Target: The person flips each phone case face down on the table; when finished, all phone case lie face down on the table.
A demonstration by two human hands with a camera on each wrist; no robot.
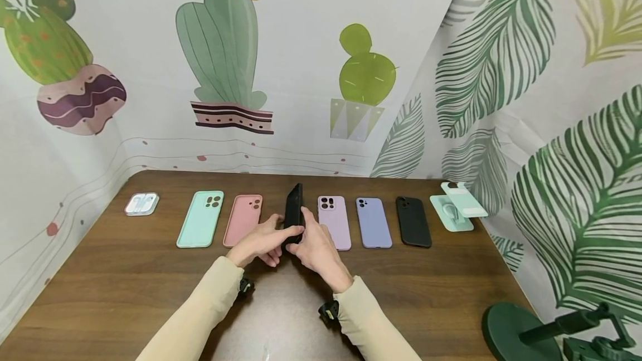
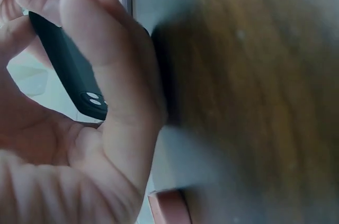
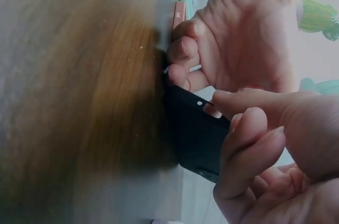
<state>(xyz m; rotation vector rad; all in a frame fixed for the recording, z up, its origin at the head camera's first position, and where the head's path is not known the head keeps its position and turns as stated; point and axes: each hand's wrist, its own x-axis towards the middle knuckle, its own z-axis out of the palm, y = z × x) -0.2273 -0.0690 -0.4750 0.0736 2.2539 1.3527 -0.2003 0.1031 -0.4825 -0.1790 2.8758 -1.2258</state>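
A black phone case point(image 1: 293, 205) stands tilted up on its edge near the middle of the row. Both hands hold it at its near end. My left hand point(image 1: 258, 240) has its thumb reaching across the case, with the other fingers curled low beside the tabletop. On the opposite side, my right hand point(image 1: 318, 247) grips it between thumb and fingers. Light shows through the camera holes of the case point(image 2: 69, 68) in the left wrist view. Seen from the right wrist, the case point(image 3: 196, 134) shows a small round hole along its edge, and fingers partly cover it.
Left of the hands lie a pink case point(image 1: 243, 219), a mint case point(image 1: 199, 220) and a white earphone box point(image 1: 142, 204). To the right are a lilac case point(image 1: 337, 222), a blue case point(image 1: 373, 224), another black case point(image 1: 413, 222) and a mint stand point(image 1: 453, 213). A green lamp base point(image 1: 516, 330) occupies the near right corner.
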